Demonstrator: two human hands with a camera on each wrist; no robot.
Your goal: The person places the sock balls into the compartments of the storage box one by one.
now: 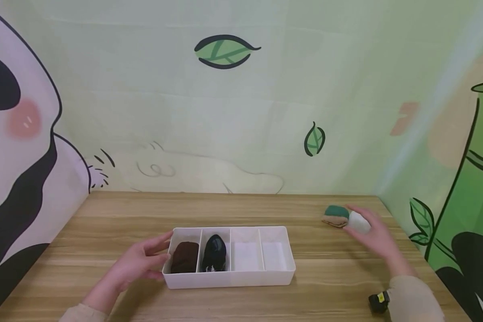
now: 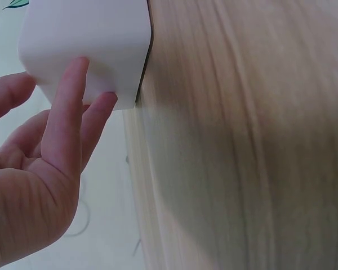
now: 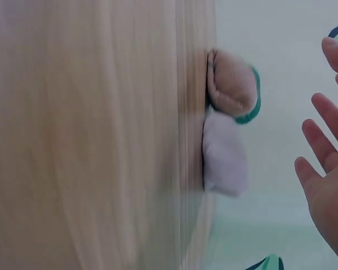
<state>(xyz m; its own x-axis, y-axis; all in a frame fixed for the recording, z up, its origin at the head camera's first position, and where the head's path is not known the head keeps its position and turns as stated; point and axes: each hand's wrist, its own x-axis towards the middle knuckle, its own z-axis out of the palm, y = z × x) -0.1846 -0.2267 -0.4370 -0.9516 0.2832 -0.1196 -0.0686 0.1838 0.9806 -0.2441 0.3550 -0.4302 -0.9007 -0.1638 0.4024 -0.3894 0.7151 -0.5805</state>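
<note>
A white divided box stands on the table. Its leftmost compartment holds a dark brown fabric bundle, and the one beside it a glossy black bundle. My left hand touches the box's left end with fairly straight fingertips. At the back right lie a folded bundle of tan and green cloth, like a rolled sock, and a white rolled cloth against it. My right hand hovers around the white one, fingers spread; the right wrist view shows them apart from both bundles.
The wooden table backs onto a printed cloth wall with leaves and a panda. Two compartments at the box's right side show bare bottoms. A small black device sits at my right wrist.
</note>
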